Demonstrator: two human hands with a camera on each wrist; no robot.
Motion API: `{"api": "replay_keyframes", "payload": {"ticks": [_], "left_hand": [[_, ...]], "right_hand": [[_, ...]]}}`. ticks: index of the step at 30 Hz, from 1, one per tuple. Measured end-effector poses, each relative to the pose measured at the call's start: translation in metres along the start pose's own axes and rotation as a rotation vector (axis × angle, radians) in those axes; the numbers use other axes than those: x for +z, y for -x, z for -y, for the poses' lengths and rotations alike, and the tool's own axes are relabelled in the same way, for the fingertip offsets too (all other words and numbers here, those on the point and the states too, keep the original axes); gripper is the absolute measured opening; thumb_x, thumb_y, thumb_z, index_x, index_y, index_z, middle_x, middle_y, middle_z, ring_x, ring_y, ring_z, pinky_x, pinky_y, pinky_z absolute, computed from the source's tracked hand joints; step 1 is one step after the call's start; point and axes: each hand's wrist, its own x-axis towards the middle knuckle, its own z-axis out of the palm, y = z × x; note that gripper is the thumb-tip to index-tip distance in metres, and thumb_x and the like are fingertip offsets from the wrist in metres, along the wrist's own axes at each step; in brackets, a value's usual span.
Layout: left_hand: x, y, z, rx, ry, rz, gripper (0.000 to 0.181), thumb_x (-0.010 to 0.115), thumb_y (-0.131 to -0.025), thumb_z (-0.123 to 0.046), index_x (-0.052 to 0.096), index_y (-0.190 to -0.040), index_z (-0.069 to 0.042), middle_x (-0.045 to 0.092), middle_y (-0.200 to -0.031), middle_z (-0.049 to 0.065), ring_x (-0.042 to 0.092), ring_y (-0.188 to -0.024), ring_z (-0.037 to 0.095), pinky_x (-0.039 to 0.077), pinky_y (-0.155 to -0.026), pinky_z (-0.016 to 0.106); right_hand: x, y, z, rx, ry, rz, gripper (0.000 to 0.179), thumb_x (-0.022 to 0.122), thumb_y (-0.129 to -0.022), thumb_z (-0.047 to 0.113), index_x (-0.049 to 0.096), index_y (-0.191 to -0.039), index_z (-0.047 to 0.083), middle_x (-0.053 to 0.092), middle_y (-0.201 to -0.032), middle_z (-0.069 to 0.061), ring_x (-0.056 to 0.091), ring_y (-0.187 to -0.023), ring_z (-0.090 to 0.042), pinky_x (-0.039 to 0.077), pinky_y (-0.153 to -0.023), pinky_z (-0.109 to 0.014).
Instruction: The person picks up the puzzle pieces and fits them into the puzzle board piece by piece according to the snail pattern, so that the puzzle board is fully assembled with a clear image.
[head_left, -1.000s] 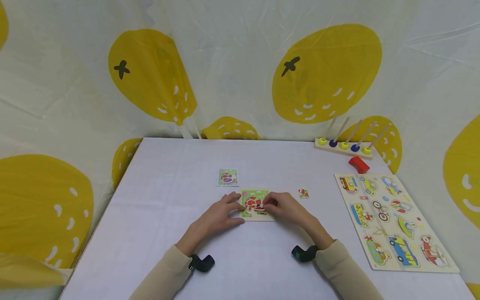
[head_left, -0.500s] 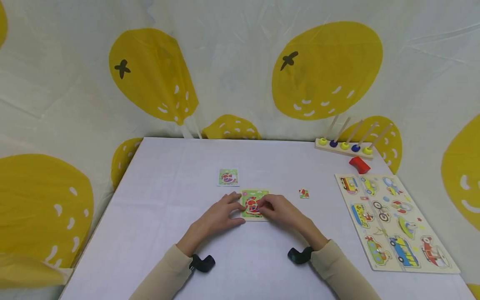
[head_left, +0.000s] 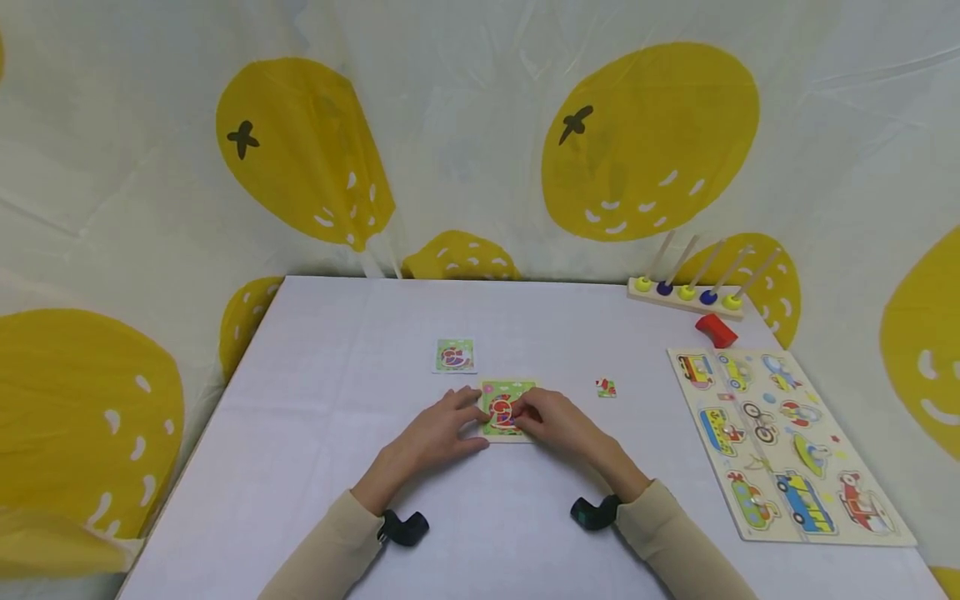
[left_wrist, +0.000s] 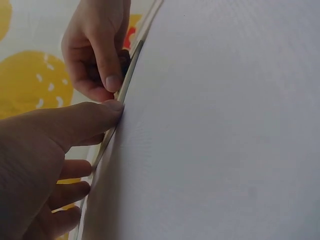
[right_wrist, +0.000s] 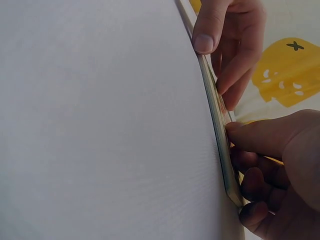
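A small square jigsaw board (head_left: 510,441) with a green and red picture lies between both hands on the white table. My left hand (head_left: 438,429) rests at its left side with fingers spread, the thumb touching the near edge. Over the board's right part, my right hand (head_left: 558,425) has curled fingers, thumb and forefinger pinched together at a jigsaw piece mostly hidden beneath them. A loose jigsaw piece (head_left: 606,388) lies to the right. Behind the board is a small picture card (head_left: 454,356) with a similar design. Both wrist views show the board only edge-on.
On the right lies a large wooden vehicle puzzle board (head_left: 787,446). Beyond it are a red block (head_left: 717,331) and a wooden peg stand (head_left: 686,300) with yellow and blue beads. A patterned curtain (head_left: 465,150) hangs behind the table.
My right hand has moved slightly left over the board with a jigsaw piece; the board's bare lower right part is now covered. The left hand stays in place.
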Motion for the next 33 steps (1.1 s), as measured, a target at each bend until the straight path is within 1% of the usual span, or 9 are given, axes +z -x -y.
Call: {"api": "replay_keyframes", "payload": {"ticks": [4, 10, 16, 20, 25, 28, 30, 33], "left_hand": [[0.002, 0.000, -0.002, 0.044, -0.031, -0.015, 0.039, 0.072, -0.091, -0.043, 0.070, -0.123, -0.021, 0.051, -0.151, 0.006, 0.044, -0.144, 0.028, 0.035, -0.120, 0.047], [0.007, 0.000, -0.007, 0.165, -0.052, -0.054, 0.037, 0.069, -0.093, -0.040, 0.070, -0.125, -0.020, 0.054, -0.146, 0.004, 0.053, -0.137, 0.024, 0.037, -0.120, 0.044], [0.012, 0.001, -0.012, 0.222, -0.106, -0.052, 0.038, 0.066, -0.096, -0.040, 0.070, -0.128, -0.020, 0.055, -0.147, 0.005, 0.051, -0.139, 0.024, 0.039, -0.118, 0.045], [0.012, 0.000, -0.013, 0.231, -0.136, -0.060, 0.037, 0.065, -0.096, -0.039, 0.070, -0.127, -0.020, 0.057, -0.146, 0.006, 0.050, -0.140, 0.024, 0.040, -0.117, 0.045], [0.013, 0.000, -0.013, 0.234, -0.141, -0.067, 0.036, 0.065, -0.097, -0.039, 0.071, -0.127, -0.021, 0.057, -0.146, 0.005, 0.050, -0.140, 0.023, 0.040, -0.117, 0.044], [0.013, -0.001, -0.013, 0.227, -0.132, -0.058, 0.036, 0.064, -0.097, -0.039, 0.070, -0.128, -0.021, 0.056, -0.147, 0.005, 0.049, -0.141, 0.024, 0.039, -0.118, 0.044], [0.013, -0.001, -0.013, 0.221, -0.125, -0.050, 0.037, 0.064, -0.097, -0.039, 0.070, -0.129, -0.021, 0.055, -0.147, 0.005, 0.049, -0.141, 0.024, 0.039, -0.118, 0.044], [0.012, -0.001, -0.014, 0.210, -0.116, -0.041, 0.037, 0.063, -0.098, -0.039, 0.069, -0.129, -0.021, 0.055, -0.148, 0.004, 0.048, -0.142, 0.023, 0.038, -0.119, 0.043]], "right_hand": [[0.001, 0.000, -0.001, -0.003, 0.005, -0.003, 0.005, 0.072, -0.090, 0.014, 0.071, -0.095, 0.014, 0.063, -0.084, 0.007, 0.051, -0.076, -0.005, 0.046, -0.069, -0.020], [0.001, 0.000, -0.001, -0.023, 0.020, -0.003, 0.004, 0.072, -0.091, 0.014, 0.071, -0.095, 0.014, 0.063, -0.084, 0.008, 0.051, -0.076, -0.004, 0.046, -0.069, -0.021], [0.001, -0.001, 0.000, -0.036, 0.035, -0.008, 0.005, 0.073, -0.090, 0.014, 0.071, -0.095, 0.014, 0.063, -0.083, 0.008, 0.051, -0.076, -0.005, 0.047, -0.070, -0.021], [0.000, -0.001, -0.001, -0.044, 0.035, -0.012, 0.005, 0.073, -0.090, 0.015, 0.071, -0.094, 0.014, 0.063, -0.083, 0.008, 0.051, -0.076, -0.004, 0.046, -0.069, -0.021], [-0.002, 0.001, -0.002, -0.043, 0.001, -0.020, 0.005, 0.073, -0.091, 0.015, 0.071, -0.096, 0.014, 0.064, -0.087, 0.007, 0.053, -0.077, -0.004, 0.047, -0.070, -0.021], [-0.005, 0.002, -0.003, -0.023, -0.012, -0.026, 0.008, 0.072, -0.092, 0.016, 0.071, -0.099, 0.015, 0.065, -0.089, 0.008, 0.054, -0.079, -0.005, 0.048, -0.072, -0.022], [-0.007, 0.003, -0.003, 0.004, -0.014, -0.023, 0.009, 0.072, -0.092, 0.018, 0.071, -0.101, 0.016, 0.065, -0.091, 0.008, 0.055, -0.080, -0.006, 0.049, -0.073, -0.022], [-0.013, 0.004, -0.003, 0.044, -0.010, -0.022, 0.012, 0.071, -0.093, 0.020, 0.070, -0.104, 0.016, 0.063, -0.090, 0.008, 0.054, -0.080, -0.007, 0.049, -0.072, -0.022]]}}
